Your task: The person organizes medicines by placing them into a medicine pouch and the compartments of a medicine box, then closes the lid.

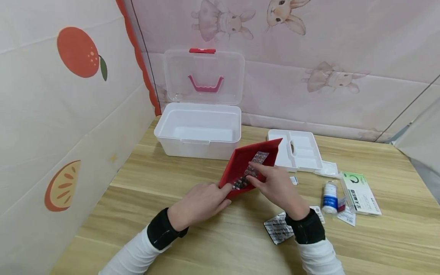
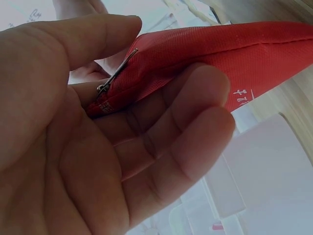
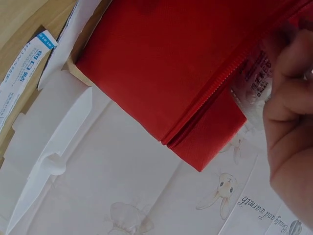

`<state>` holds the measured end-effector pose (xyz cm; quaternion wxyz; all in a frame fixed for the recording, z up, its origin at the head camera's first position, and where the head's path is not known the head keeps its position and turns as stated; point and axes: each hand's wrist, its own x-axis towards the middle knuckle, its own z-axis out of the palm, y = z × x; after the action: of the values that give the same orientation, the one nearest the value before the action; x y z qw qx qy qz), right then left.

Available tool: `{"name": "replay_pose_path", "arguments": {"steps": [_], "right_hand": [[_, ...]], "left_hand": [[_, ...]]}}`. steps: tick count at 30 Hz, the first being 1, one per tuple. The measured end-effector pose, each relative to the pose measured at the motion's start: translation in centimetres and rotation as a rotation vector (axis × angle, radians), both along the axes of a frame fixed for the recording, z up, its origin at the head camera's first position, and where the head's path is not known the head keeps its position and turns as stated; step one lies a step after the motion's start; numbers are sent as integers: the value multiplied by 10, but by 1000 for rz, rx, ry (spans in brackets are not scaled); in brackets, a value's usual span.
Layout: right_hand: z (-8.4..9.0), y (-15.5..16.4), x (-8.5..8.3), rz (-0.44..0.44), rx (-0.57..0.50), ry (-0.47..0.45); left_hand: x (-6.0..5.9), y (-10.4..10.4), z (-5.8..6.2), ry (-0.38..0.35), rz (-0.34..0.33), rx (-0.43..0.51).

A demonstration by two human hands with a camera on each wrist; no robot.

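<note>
"Beauty and warmth" on wall cloth (image 3: 146, 196)

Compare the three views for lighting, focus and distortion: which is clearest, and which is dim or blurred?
Head view: evenly lit and sharpest, though wide-angle bending curves the table edges. Left wrist view: dim, the left hand looms large and shadowed, the white background washed out. Right wrist view: bright, the red pouch crisp, but the right hand is soft at the frame edge.

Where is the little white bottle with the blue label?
In the head view, the little white bottle stands on the wooden table, on the right side, just left of the green-and-white box and right of the right hand.
</note>
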<state>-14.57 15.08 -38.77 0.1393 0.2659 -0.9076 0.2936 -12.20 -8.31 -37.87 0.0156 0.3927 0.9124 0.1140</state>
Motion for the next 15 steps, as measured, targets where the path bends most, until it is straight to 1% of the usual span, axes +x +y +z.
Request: {"name": "replay_pose_path", "arguments": {"steps": [8, 13, 15], "right_hand": [[-4, -2, -2, -9, 68, -56], [-5, -3, -2, -15, 94, -125], [-6, -4, -2, -16, 108, -133]], "left_hand": [[-1, 0, 2, -10, -5, -13], [0, 0, 1, 13, -22, -11], [0, 0, 0, 22, -29, -6]]}}
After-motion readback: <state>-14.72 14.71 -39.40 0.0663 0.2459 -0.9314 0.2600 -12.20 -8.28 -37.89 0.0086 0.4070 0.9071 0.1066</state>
